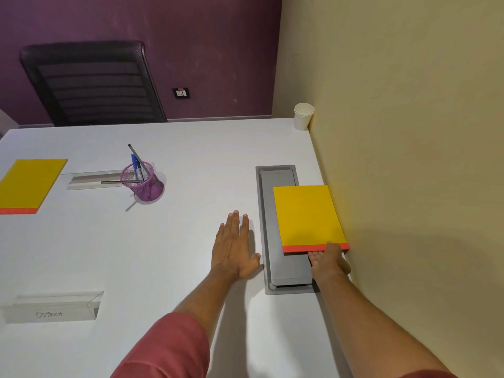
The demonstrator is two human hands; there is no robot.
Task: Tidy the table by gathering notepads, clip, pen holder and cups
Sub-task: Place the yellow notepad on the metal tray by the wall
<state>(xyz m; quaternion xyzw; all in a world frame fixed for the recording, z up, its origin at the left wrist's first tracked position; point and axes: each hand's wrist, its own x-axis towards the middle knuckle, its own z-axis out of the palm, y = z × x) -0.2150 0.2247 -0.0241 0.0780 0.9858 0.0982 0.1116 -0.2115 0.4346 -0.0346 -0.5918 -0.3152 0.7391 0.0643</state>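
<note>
On the white table [169, 241], 1 yellow notepad [306, 214] lies against the wall, long axis running away from the person, its red near edge pinched by the right hand [328, 261], the nearer one, while the left hand [234, 249] rests flat, fingers spread.

Cup [303, 115] behind notepad [308, 215]

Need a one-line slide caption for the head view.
Right hand grips yellow notepad by the wall; left hand flat on white table.
</note>
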